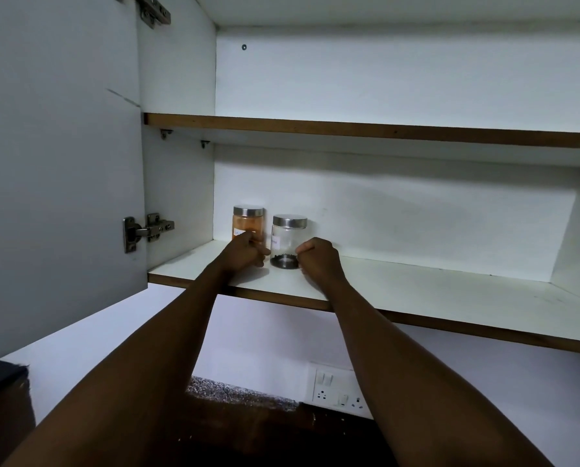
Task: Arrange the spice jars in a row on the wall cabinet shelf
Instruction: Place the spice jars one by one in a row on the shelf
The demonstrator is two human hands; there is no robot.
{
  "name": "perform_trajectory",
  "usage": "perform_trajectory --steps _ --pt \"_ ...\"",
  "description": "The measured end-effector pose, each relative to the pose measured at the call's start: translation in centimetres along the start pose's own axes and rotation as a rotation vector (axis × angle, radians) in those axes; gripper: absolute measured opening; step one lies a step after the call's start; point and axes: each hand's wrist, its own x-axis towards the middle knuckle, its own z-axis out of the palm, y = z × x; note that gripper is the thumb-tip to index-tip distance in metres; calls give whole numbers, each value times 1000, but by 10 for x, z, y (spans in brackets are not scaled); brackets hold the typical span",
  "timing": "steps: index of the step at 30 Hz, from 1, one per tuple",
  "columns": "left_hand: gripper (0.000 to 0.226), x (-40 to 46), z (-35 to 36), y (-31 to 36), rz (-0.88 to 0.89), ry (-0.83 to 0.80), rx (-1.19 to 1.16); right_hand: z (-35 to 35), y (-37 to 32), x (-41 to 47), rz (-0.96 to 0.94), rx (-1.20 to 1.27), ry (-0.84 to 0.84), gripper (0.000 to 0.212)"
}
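Two glass spice jars with steel lids stand side by side at the left end of the lower cabinet shelf (416,291). The orange spice jar (248,221) is full of orange powder and carries a white label. The clear spice jar (287,238) to its right holds only a little dark spice at the bottom. My left hand (244,254) covers the lower front of the orange jar, its fingers curled around it. Beside the clear jar's lower right side is my right hand (319,259), curled into a loose fist whose knuckles touch the glass.
The cabinet door (55,163) stands open at the left on a steel hinge (147,229). An upper shelf (383,131) runs overhead. Below the cabinet are a white wall, a switch and socket plate (337,389) and a dark speckled counter (241,392).
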Motion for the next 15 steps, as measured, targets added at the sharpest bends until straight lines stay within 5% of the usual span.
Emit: perform_trajectory --steps 7,12,15 --pt "65 0 0 3 -47 -6 92 2 3 7 68 7 -34 36" --pt "36 13 10 4 -75 35 -4 6 1 13 146 55 -101 50" --pt "34 18 15 3 -48 77 11 8 -7 19 210 -5 -219 14"
